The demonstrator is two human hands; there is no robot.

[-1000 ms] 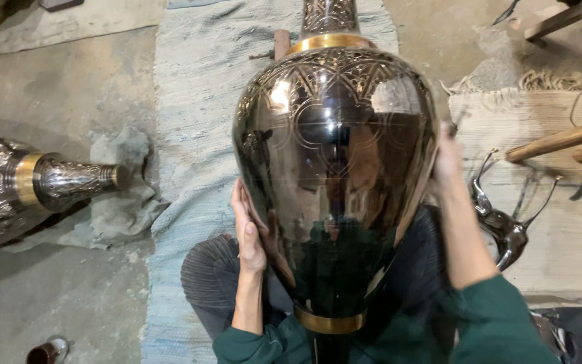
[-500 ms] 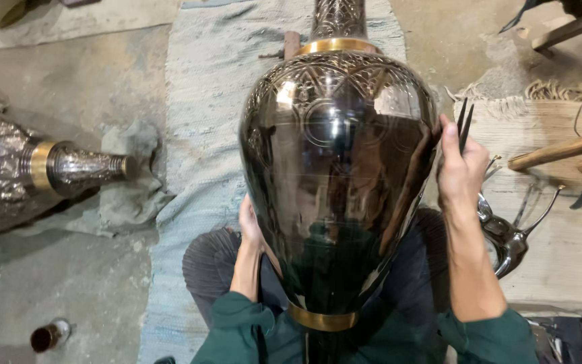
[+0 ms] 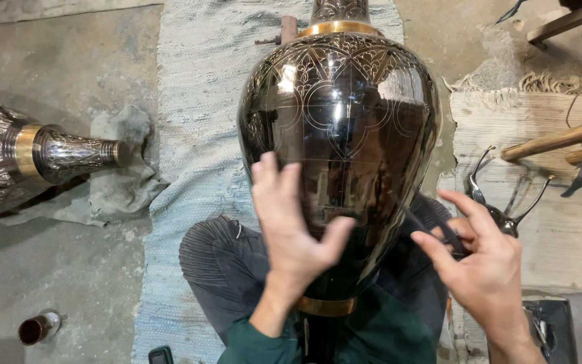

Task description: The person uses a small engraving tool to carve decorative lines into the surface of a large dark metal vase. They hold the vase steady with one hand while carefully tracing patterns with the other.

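On lap — engraved dark vase [image 3: 338,135] (mouth unseen), hands [image 3: 291,229] raised

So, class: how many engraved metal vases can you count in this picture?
2. One large dark vase lies in the person's lap, under the left hand. A second vase lies at the left edge, partly cut off; others may be out of view.

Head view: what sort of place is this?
Likely a metal-engraving craft workshop, worked on the floor. A large dark engraved vase rests across the seated person's lap, a second engraved vessel lies on the concrete, and metal hand tools lie on a woven mat.
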